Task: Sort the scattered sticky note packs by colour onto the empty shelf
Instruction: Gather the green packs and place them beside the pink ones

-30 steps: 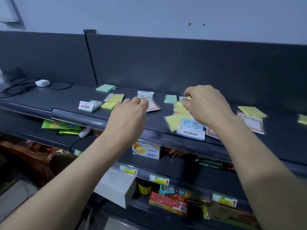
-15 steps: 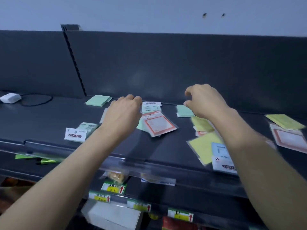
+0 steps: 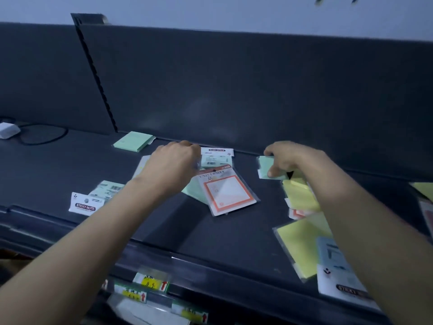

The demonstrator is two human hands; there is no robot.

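The dark shelf (image 3: 234,235) carries everything. Packs lie loose across it, not yet grouped by colour, so I judge the sorting barely begun. The left hand (image 3: 173,167) reaches to about 12 o'clock, knuckles up, fingers curled down at the edge of a white-label pack (image 3: 216,158). The back of the hand hides the tips, so I cannot tell whether they grip. The right hand (image 3: 293,158), at 2 o'clock, pinches a green pack (image 3: 264,165) between thumb and fingers, probably to carry it to the other greens. A big yellow pack (image 3: 302,245) sits at 4 o'clock, partly under the right forearm, with a smaller yellow pack (image 3: 300,195) just beyond it. An orange-edged pack (image 3: 228,193) at the centre overlaps another green one. A green pad (image 3: 133,141) lies at 11 o'clock near the back panel — a likely home for the green pile.
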